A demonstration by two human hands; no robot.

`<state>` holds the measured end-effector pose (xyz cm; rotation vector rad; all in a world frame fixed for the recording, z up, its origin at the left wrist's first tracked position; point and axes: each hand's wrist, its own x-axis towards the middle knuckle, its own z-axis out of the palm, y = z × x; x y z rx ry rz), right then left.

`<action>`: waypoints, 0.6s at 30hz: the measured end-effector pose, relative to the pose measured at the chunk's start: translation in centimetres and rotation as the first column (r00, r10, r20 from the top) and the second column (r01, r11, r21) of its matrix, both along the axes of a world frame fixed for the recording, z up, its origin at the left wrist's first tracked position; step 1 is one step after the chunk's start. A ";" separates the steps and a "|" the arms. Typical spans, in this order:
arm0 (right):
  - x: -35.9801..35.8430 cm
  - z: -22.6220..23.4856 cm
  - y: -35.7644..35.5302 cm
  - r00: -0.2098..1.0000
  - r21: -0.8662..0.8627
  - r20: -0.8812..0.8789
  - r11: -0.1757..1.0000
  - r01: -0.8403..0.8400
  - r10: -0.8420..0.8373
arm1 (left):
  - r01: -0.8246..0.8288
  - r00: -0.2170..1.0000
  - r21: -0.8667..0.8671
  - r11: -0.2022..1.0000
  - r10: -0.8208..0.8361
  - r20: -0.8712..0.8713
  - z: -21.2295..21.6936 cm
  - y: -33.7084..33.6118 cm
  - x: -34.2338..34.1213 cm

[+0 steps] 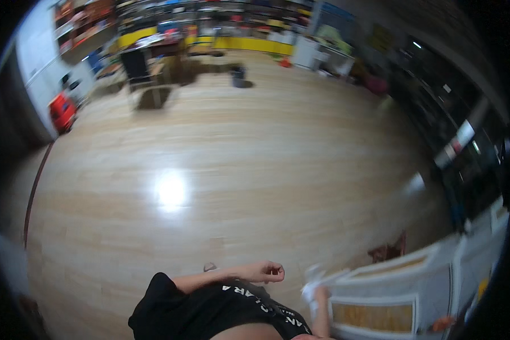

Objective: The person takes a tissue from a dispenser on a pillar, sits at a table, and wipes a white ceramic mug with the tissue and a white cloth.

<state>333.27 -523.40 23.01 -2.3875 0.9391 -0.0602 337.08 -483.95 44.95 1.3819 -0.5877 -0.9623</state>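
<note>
the left hand is at 6 o'clock, above the pale floor. its fingers are curled in, and i cannot tell if there is something small inside them. the right hand is at 5 o'clock. it seems to have hold of a white thing, but that is too blurry to tell what it is or how tight the fingers are. the white thing is at 5 o'clock too, just beside a big white piece of furniture with yellow-brown panels. i cannot see inside that one.

far away at 12 o'clock, a dark bin stands on the floor. it is too small to tell what is in it. behind it, long shelves with a yellow strip along the bottom are packed with lots of little things in many colors. between 10 and 11 o'clock, a wooden wall shelf has things in it too, all blurry. at 11 o'clock, a brown bench has stuff on top, and a dark chair stands near it.
</note>
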 end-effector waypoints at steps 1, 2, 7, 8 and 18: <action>0.8 -3.2 5.9 0.890 0.002 -0.364 0.956 -0.293 0.274 | -0.074 0.994 0.051 0.996 0.070 0.082 -0.7 1.8 0.8; 2.3 -4.3 11.7 0.643 0.088 -0.560 0.809 -0.581 0.523 | -0.195 0.964 0.107 0.975 0.170 0.207 -1.4 3.7 0.9; 11.1 10.9 35.9 -0.005 0.222 -0.078 0.013 -0.975 0.997 | -0.688 0.532 0.138 0.712 0.365 0.764 -6.9 13.3 0.4; 13.3 12.3 39.2 -0.174 0.199 -0.144 -0.144 -0.969 0.974 | -0.680 0.563 0.181 0.710 0.349 0.749 -7.4 15.4 0.9; 20.4 14.8 61.6 -0.749 0.228 -0.115 -0.717 -0.659 0.652 | -0.901 0.378 0.386 0.197 0.793 0.477 -11.3 32.2 -0.2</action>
